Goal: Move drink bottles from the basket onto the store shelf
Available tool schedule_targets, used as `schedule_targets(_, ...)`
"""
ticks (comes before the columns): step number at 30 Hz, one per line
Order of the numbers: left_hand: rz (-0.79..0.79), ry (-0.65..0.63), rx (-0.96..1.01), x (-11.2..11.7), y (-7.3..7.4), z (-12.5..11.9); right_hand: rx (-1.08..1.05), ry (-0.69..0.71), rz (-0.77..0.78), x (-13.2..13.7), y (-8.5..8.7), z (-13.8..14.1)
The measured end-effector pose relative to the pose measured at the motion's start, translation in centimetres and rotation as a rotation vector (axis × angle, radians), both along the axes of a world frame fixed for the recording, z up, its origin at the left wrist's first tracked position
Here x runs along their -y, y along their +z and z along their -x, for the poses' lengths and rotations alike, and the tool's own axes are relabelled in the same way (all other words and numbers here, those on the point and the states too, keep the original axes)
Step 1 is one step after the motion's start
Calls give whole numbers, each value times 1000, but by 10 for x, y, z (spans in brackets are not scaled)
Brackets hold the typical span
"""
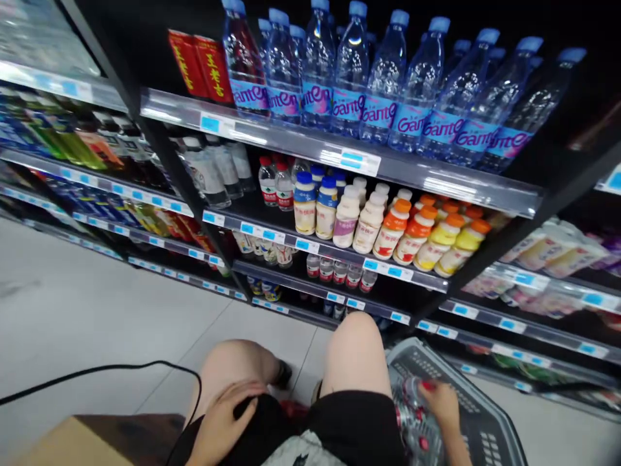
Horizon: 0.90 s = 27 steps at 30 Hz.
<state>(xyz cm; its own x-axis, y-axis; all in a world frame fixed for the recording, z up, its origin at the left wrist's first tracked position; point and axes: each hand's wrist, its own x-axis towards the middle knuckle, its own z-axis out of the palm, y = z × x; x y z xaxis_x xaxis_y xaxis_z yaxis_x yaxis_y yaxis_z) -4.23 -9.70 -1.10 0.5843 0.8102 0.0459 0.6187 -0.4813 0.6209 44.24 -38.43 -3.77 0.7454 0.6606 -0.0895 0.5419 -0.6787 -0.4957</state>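
Observation:
My right hand point(442, 402) is down in a grey plastic basket point(502, 424) beside my right knee. Its fingers close around the red-capped top of a small clear water bottle point(412, 391). More clear bottles with red caps and red labels point(423, 443) lie under and around that hand. My left hand point(228, 417) rests on my left thigh near the hem of the black shorts, thumb and fingers apart, with nothing visibly held.
Shelves ahead hold large blue-capped water bottles point(349, 84), milk-drink bottles point(373, 223) and small red-capped bottles point(276, 184). Lower down stand more small water bottles point(339, 270). A black cable point(140, 366) crosses at left above a cardboard box point(63, 443).

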Motion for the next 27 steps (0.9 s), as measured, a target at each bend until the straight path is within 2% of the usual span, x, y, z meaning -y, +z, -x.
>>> schedule_targets(2, 152, 91, 172, -5, 4, -4, 85, 27, -24, 1, 41, -4)
schedule_targets(4, 330, 141, 347, -8, 13, -18, 205, 100, -108, -6, 95, 0)
schedule_targets(6, 497, 111, 485, -7, 29, -41, 310, 184, -244, -16, 153, 17)
schedule_targets(8, 603, -34, 506, 0, 52, -69, 353, 304, -411, -26, 207, 44)
schedule_targets(10, 627, -259, 479, 13, 80, -97, 336, 457, -548, -36, 248, 73)
schedule_targets(12, 584, -433, 497, 28, 107, -118, 284, 620, -649, -49, 275, 99)
schedule_targets(13, 575, -501, 510, 36, 119, -126, 236, 704, -694, -58, 282, 110)
schedule_targets(14, 567, -558, 509, 43, 128, -130, 173, 785, -742, -68, 284, 119)
schedule_targets(16, 589, -653, 445, 56, 140, -132, 5, 925, -817, -95, 277, 131)
schedule_targets(17, 610, -671, 399, 61, 142, -131, -89, 970, -841, -111, 267, 135)
schedule_targets(19, 666, -612, 341, 68, 139, -125, -317, 984, -824, -145, 239, 141)
schedule_targets(21, 730, -454, 369, 70, 132, -121, -627, 777, -800, -178, 201, 150)
schedule_targets(23, 787, -271, 468, 66, 125, -120, -923, 396, -835, -204, 160, 166)
schedule_targets(24, 813, -185, 529, 63, 122, -121, -1013, 259, -794, -213, 140, 176)
schedule_targets(25, 827, -103, 590, 59, 120, -122, -1056, 205, -705, -218, 122, 187)
schedule_targets(27, 812, 30, 679, 51, 117, -124, -1060, 211, -546, -219, 94, 212)
